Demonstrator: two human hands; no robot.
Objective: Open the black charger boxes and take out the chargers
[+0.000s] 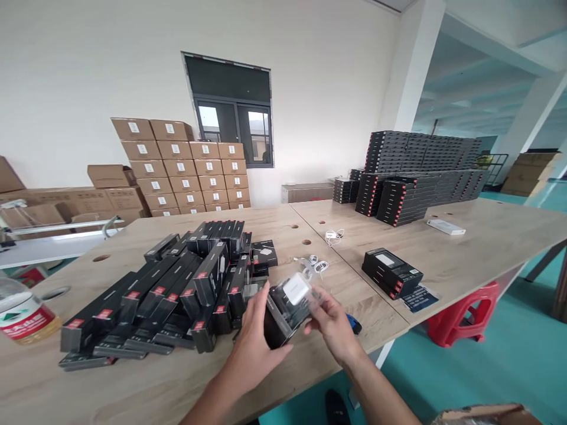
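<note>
My left hand (252,348) is wrapped round a small black box (278,324), held tilted above the front of the table. A white charger-like block (296,289) shows on the box's upper face; I cannot tell whether it is printed or real. At the box's right edge, the fingers of my right hand (332,327) are pinched together, slightly blurred; what they grip is unclear, perhaps something see-through. Just beyond the box lie white cables (316,265). To the left is a loose pile of black boxes (172,283) with red end labels.
A short stack of black boxes (392,271) rests on a dark printed card (420,299) at right. Long rows of black boxes (411,171) stand behind. A bottle (24,313) is far left. A blue object (353,323) lies near my right wrist. A red stool (463,319) stands below.
</note>
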